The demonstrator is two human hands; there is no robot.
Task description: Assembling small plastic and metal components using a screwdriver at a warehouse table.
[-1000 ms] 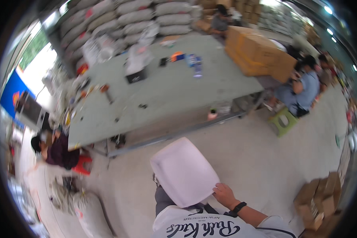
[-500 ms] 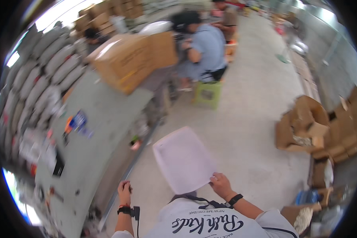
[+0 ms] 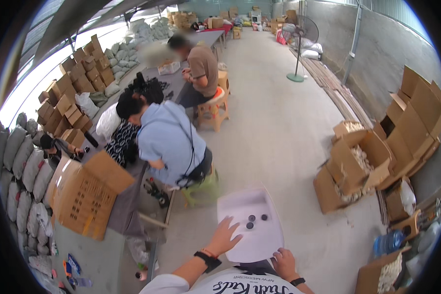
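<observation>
Pale concrete floor (image 3: 259,137) runs wide through the workshop, and above it, close before the person's body, is one shallow lilac-white plastic tray (image 3: 259,242); since only one hand plainly supports it, a tilt could slide its load over the rim. Of two hands, the right hand (image 3: 285,264) curls round the near right corner, while the left hand (image 3: 224,237) spreads empty fingers over the left side, contact unclear. Three small dark round discs (image 3: 251,218) lie inside, two close together, one just right
</observation>
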